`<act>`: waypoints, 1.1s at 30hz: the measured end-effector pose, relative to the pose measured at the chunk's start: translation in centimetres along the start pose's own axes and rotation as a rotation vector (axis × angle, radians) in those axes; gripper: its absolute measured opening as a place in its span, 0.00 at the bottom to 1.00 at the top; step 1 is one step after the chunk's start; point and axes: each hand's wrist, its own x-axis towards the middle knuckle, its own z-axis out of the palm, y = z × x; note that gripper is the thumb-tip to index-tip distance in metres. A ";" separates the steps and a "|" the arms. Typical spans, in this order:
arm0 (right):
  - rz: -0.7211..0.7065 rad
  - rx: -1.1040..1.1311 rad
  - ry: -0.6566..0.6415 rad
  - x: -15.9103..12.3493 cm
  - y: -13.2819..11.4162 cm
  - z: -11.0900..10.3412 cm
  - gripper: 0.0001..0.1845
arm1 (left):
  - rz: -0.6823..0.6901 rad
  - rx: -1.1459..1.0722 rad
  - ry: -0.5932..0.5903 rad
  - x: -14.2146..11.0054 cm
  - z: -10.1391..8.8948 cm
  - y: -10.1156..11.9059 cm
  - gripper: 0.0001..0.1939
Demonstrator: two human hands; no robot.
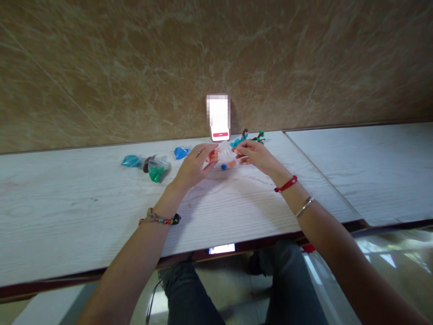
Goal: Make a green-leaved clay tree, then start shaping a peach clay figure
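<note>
My left hand [198, 160] is closed at the fingertips on a clear plastic bag [224, 150] with orange modelling clay [212, 156] in it. From the other side, my right hand [255, 155] pinches the bag's right edge. Just below the bag lies a small piece of clay [231, 165], peach with a blue end. Behind my right hand stand a teal clay figure [241, 139] with a brown top and a brown and green clay piece [260, 136].
Left of my hands lie bags of blue clay [181, 153], teal clay [131, 160] and green clay [156, 174]. A lit phone [219, 118] leans on the marbled wall. Another screen [221, 248] shows below the front edge of the white table [84, 216].
</note>
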 end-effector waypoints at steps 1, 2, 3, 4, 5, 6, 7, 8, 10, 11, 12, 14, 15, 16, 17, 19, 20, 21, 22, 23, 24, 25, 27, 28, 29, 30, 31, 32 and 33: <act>-0.018 -0.039 -0.008 0.0 0.2 0.2 0.07 | -0.003 -0.002 -0.004 0.0 0.0 0.0 0.21; -0.040 -0.064 -0.016 0.0 0.4 0.4 0.08 | -0.003 -0.005 -0.009 0.0 0.0 0.0 0.21; -0.061 -0.077 -0.026 0.1 0.6 0.5 0.09 | -0.001 -0.007 -0.014 0.0 0.0 0.0 0.20; -0.077 -0.087 -0.038 0.1 0.7 0.6 0.09 | 0.002 -0.009 -0.019 0.0 0.0 0.0 0.20; -0.090 -0.099 -0.044 0.2 0.8 0.6 0.09 | 0.008 -0.012 -0.022 0.0 0.0 0.0 0.20; -0.102 -0.116 -0.042 0.2 0.8 0.6 0.09 | 0.015 -0.015 -0.026 0.1 0.0 0.1 0.19; -0.112 -0.136 -0.038 0.2 0.8 0.6 0.08 | 0.024 -0.018 -0.029 0.1 0.0 0.1 0.19; -0.119 -0.161 -0.032 0.2 0.8 0.6 0.08 | 0.033 -0.021 -0.030 0.1 0.1 0.1 0.18; -0.120 -0.204 -0.029 0.2 0.7 0.6 0.07 | 0.041 -0.028 -0.028 0.1 0.1 0.1 0.18; -0.111 -0.216 -0.036 0.2 0.6 0.6 0.07 | 0.036 -0.030 -0.027 0.1 0.1 0.1 0.18; -0.097 -0.217 -0.037 0.2 0.4 0.4 0.07 | 0.027 -0.030 -0.027 0.1 0.0 0.1 0.18; -0.090 -0.162 0.007 0.2 0.1 0.0 0.08 | 0.008 -0.025 -0.028 0.1 0.0 0.0 0.18; -0.100 -0.114 0.049 0.3 0.0 -0.4 0.09 | 0.002 -0.018 -0.031 0.1 -0.1 -0.1 0.18; -0.116 -0.065 0.100 0.3 -0.1 -0.8 0.09 | -0.002 -0.010 -0.035 0.0 -0.1 -0.2 0.18; -0.135 -0.019 0.158 0.4 -0.2 -1.2 0.10 | -0.007 0.000 -0.038 0.0 -0.1 -0.3 0.18; -0.163 0.051 0.265 0.7 -0.3 -2.0 0.10 | -0.023 0.019 -0.037 0.0 -0.2 -0.5 0.18; -0.167 0.071 0.302 0.7 -0.2 -2.2 0.10 | -0.034 0.026 -0.032 0.0 -0.2 -0.6 0.18; -0.168 0.080 0.326 0.8 -0.2 -2.4 0.09 | -0.046 0.031 -0.026 0.0 -0.2 -0.6 0.18; -0.169 0.074 0.334 0.9 -0.1 -2.5 0.10 | -0.055 0.034 -0.024 0.0 -0.3 -0.6 0.18; -0.169 0.049 0.325 0.9 0.0 -2.5 0.10 | -0.062 0.034 -0.024 0.0 -0.3 -0.6 0.18; -0.165 -0.001 0.307 0.9 0.1 -2.4 0.12 | -0.067 0.034 -0.026 0.0 -0.3 -0.6 0.18; -0.160 -0.075 0.293 0.9 0.2 -2.3 0.13 | -0.070 0.030 -0.029 0.0 -0.3 -0.5 0.18; -0.163 -0.297 0.284 0.9 0.4 -2.1 0.14 | -0.093 0.004 -0.018 0.0 -0.2 -0.5 0.17; -0.176 -0.433 0.285 0.8 0.6 -2.0 0.12 | -0.125 -0.026 0.005 0.0 -0.1 -0.6 0.17; -0.196 -0.571 0.285 0.8 0.8 -1.9 0.11 | -0.174 -0.071 0.037 0.1 0.1 -0.7 0.17; -0.217 -0.697 0.277 0.9 1.0 -1.9 0.10 | -0.238 -0.129 0.073 0.1 0.3 -0.9 0.18; -0.234 -0.804 0.264 0.9 1.3 -1.9 0.10 | -0.313 -0.198 0.112 0.1 0.5 -1.1 0.19; -0.244 -0.888 0.253 1.0 1.5 -2.0 0.10 | -0.385 -0.275 0.134 0.1 0.8 -1.4 0.19; -0.251 -0.956 0.245 1.0 1.9 -2.1 0.10 | -0.440 -0.344 0.144 0.1 1.1 -1.6 0.20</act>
